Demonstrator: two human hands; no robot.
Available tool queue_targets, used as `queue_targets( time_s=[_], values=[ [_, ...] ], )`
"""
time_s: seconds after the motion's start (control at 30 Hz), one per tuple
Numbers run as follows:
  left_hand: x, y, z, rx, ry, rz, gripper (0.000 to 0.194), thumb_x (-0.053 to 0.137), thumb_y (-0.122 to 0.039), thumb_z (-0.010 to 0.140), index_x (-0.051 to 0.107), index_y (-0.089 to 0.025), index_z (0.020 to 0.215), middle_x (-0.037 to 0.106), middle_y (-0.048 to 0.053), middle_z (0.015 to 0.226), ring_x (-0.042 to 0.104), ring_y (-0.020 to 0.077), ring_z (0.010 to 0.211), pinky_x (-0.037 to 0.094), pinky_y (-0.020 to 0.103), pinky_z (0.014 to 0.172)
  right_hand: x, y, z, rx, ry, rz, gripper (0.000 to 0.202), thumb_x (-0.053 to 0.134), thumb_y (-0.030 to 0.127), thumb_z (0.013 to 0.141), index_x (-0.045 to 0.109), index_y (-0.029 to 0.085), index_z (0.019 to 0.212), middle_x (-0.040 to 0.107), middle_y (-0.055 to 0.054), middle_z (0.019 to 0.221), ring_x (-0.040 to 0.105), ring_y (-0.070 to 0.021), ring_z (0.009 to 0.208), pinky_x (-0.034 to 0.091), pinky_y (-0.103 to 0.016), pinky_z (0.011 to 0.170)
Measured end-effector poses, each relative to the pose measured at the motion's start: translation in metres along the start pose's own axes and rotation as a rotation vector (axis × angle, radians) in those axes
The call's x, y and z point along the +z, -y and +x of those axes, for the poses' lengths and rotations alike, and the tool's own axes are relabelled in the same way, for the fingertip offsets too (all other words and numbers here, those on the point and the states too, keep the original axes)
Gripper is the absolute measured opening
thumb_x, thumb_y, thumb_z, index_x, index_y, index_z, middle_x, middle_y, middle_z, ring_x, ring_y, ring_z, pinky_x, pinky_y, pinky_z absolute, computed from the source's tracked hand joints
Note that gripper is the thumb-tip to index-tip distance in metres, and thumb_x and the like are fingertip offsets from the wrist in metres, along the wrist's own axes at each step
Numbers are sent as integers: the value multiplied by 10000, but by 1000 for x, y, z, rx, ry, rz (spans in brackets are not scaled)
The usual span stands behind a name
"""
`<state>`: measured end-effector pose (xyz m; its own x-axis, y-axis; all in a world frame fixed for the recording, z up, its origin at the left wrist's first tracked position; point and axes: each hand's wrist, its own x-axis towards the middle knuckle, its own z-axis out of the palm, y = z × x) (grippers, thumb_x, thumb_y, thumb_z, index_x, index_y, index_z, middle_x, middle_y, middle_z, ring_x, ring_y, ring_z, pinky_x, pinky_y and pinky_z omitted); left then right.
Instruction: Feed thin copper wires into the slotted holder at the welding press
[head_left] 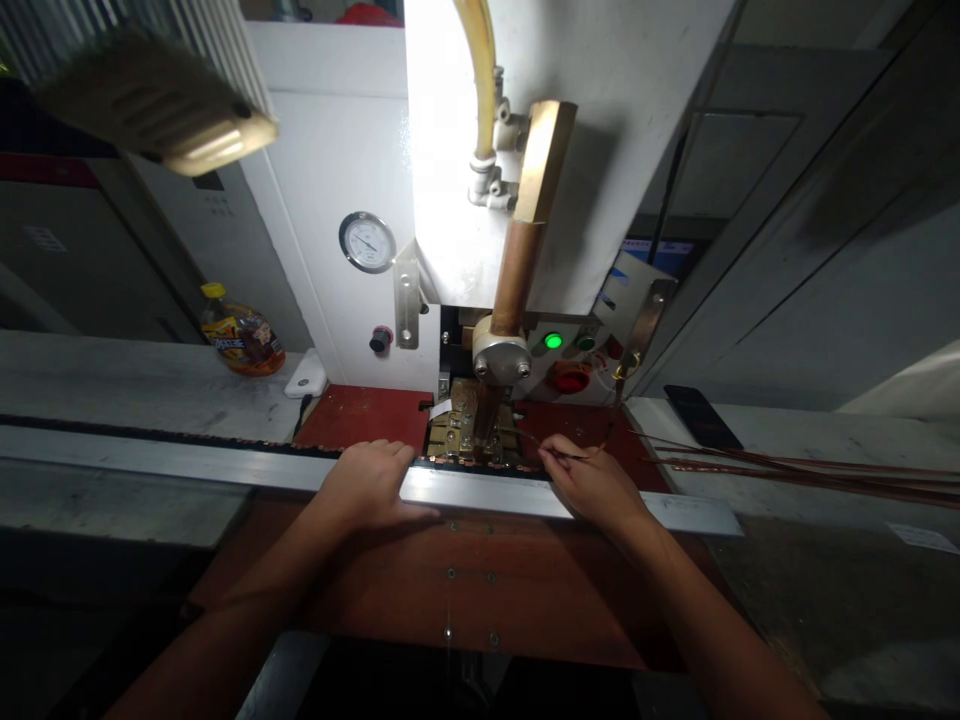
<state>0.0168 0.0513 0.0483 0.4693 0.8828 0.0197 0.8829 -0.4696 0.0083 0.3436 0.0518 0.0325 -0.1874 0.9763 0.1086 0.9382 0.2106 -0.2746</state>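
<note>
A long aluminium bar point(480, 488) lies across the front of a machine, with a dark strip point(225, 438) carrying small coppery pieces along its back edge. My left hand point(373, 485) is wrapped over the bar and strip, left of the brass clamp block point(454, 432). Close to the bar's right part, my right hand point(589, 482) pinches a thin, dark, coppery wire point(529, 436), which reaches left toward the block. Above the block stands a copper electrode rod point(517, 275), its lower end down at the brass fixture. The exact contact at its tip is too small to tell.
Several thin copper rods point(810, 465) and a black phone point(701, 417) lie on the right. At left stand a drink bottle point(241, 335) and a small white box point(306, 375). A lamp point(172, 110) hangs above left. The machine front has a pressure gauge point(367, 242) and a lit green button point(553, 341).
</note>
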Motion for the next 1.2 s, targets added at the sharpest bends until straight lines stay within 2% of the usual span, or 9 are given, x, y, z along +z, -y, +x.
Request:
queue_targets(
  time_s=[0.27,0.53,0.83,1.2],
  values=[
    [1,0,-3,8,-41,-13,721,628,-834,731,676,-176,1022,729,137,1003,676,360,949,491,446,818,1,-1,0,-7,-3,-53,244,405,352,1044,633,264,1049,756,-17,809,702,-204,725,340,-284,625],
    [-2,3,-7,1,-69,-76,855,703,-834,662,639,-177,1205,705,140,1150,646,354,1060,480,449,904,1,-1,0,-9,5,-26,235,415,346,1041,638,272,1046,761,-12,795,704,-206,721,329,-284,615],
    [0,29,-14,-36,-69,-68,850,733,-820,629,644,-184,1186,706,138,1155,642,357,1089,479,448,927,-2,3,0,11,20,-14,234,414,332,1037,641,278,1044,767,-8,812,716,-211,743,354,-283,641],
    [6,33,-16,-42,-40,-44,712,666,-810,711,678,-196,1070,736,123,1033,690,350,982,497,431,860,-2,3,0,-6,8,-17,245,410,333,1029,649,279,1034,767,-10,805,715,-211,734,367,-287,648]
  ],
)
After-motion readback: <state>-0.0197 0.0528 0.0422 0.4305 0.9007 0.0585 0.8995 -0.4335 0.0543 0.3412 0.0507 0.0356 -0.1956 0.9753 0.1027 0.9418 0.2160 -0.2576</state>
